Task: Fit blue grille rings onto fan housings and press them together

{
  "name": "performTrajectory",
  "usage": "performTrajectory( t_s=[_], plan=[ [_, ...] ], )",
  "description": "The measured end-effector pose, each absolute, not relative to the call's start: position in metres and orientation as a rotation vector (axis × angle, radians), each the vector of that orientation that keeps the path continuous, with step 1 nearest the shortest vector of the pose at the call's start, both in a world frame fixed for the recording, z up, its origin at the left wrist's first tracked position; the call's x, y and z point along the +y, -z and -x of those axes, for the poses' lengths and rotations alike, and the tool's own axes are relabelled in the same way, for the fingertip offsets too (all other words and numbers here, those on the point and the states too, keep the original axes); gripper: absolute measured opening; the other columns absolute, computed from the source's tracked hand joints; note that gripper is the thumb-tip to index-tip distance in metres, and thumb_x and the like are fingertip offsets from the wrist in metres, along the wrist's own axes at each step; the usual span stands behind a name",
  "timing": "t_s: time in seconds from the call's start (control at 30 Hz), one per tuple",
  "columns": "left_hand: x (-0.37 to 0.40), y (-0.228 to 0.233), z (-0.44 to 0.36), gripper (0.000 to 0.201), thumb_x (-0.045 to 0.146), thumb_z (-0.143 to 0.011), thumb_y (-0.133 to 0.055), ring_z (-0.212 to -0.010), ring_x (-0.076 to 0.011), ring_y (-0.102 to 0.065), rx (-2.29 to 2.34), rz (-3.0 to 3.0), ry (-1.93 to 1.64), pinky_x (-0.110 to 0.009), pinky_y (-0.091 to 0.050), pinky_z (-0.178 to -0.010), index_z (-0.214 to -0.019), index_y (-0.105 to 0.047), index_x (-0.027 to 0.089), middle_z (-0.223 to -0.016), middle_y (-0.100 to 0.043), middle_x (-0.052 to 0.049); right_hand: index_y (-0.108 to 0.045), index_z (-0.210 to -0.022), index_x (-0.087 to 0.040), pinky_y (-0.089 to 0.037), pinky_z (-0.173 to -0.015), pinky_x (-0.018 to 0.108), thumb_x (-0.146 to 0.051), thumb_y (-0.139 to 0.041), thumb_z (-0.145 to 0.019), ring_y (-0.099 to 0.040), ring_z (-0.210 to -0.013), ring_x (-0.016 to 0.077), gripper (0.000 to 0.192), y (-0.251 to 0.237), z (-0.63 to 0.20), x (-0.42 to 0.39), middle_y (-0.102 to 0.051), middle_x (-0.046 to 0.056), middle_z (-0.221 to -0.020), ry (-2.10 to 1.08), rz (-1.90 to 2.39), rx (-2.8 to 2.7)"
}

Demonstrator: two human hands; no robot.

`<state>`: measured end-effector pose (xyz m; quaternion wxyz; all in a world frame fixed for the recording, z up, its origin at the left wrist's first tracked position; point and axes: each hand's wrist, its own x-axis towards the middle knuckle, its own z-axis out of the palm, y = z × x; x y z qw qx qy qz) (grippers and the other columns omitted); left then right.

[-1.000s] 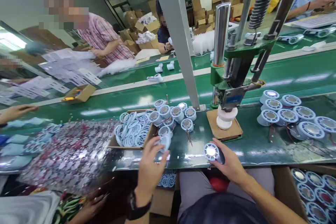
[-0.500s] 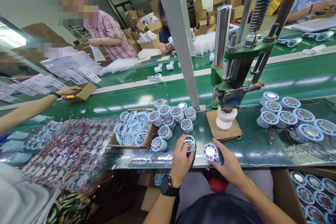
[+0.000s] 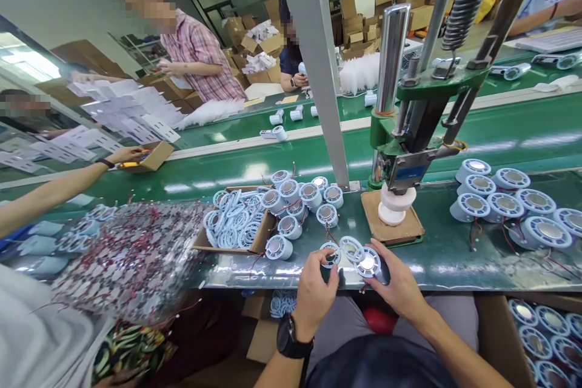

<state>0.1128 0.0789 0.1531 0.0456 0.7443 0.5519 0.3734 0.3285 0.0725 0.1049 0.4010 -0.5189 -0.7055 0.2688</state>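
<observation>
While both hands work at the near edge of the green counter (image 3: 454, 254), the left hand (image 3: 313, 294) pinches a round blue part (image 3: 330, 254) and the right hand (image 3: 398, 288) is clamped on a second blue disc (image 3: 367, 262); a pale ring (image 3: 351, 247) lies between them. Just beyond stand a cluster of similar parts (image 3: 302, 206), a cardboard box of rings (image 3: 234, 225) and a hand press (image 3: 402, 157).

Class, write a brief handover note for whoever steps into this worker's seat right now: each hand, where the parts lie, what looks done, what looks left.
Left hand: holds a round part at the bench edge.
Right hand: holds a second part; a loose ring lies between them.
Press: white piece on its pad.
Looks done: pressed-looking parts grouped to the right.
Looks left: cluster beside the box of rings.
</observation>
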Motion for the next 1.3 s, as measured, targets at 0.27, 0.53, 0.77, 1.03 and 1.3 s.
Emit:
performTrajectory(
  t_s=[0.27,0.53,0.77,1.03,1.3],
  plan=[
    [0.089,-0.150,-0.135,0.024,0.011,-0.093,-0.052,-0.107,-0.0267,-0.068,1.569,-2.353,-1.124,-0.042,-0.060,-0.090,-0.114,-0.060,0.019,-0.113,-0.071,-0.012,-0.052,-0.145,-0.021,-0.054,-0.110,0.044,-0.015,-0.069,-0.081,-0.064,-0.131,0.0281,0.066,-0.111,-0.327,0.073,-0.065,0.013,-0.142,-0.685,1.325,-1.794],
    [0.110,-0.148,-0.136,0.027,0.011,-0.094,-0.052,-0.100,-0.0281,-0.067,1.707,-2.425,-1.070,-0.044,-0.060,-0.087,-0.119,-0.061,0.017,-0.109,-0.068,-0.013,-0.053,-0.144,-0.022,-0.054,-0.111,0.044,-0.014,-0.069,-0.080,-0.064,-0.130,0.0277,0.066,-0.114,-0.329,0.072,-0.065,0.012,-0.141,-0.705,1.311,-1.781],
    [0.135,-0.157,-0.141,0.038,0.009,-0.093,-0.054,-0.098,-0.0253,-0.073,1.746,-2.544,-0.809,-0.034,-0.060,-0.079,-0.129,-0.060,0.019,-0.121,-0.067,-0.013,-0.053,-0.144,-0.021,-0.054,-0.111,0.045,-0.014,-0.067,-0.080,-0.065,-0.129,0.0281,0.066,-0.115,-0.327,0.072,-0.066,0.013,-0.140,-0.714,1.320,-1.773],
    [0.137,-0.156,-0.153,0.024,0.033,-0.094,-0.067,-0.089,-0.0286,-0.072,1.731,-2.658,-0.525,-0.032,-0.059,-0.066,-0.112,-0.066,0.017,-0.107,-0.068,-0.013,-0.053,-0.145,-0.022,-0.055,-0.109,0.046,-0.011,-0.064,-0.079,-0.065,-0.128,0.0283,0.067,-0.112,-0.338,0.056,-0.067,0.012,-0.139,-0.662,1.347,-1.710],
    [0.128,-0.156,-0.154,0.039,0.030,-0.088,-0.073,-0.102,-0.0337,-0.066,1.644,-2.666,-0.541,-0.045,-0.058,-0.084,-0.123,-0.062,0.016,-0.117,-0.067,-0.016,-0.053,-0.143,-0.022,-0.054,-0.110,0.045,-0.012,-0.065,-0.078,-0.065,-0.129,0.0278,0.067,-0.108,-0.349,0.048,-0.066,0.012,-0.139,-0.658,1.385,-1.675]
  ],
)
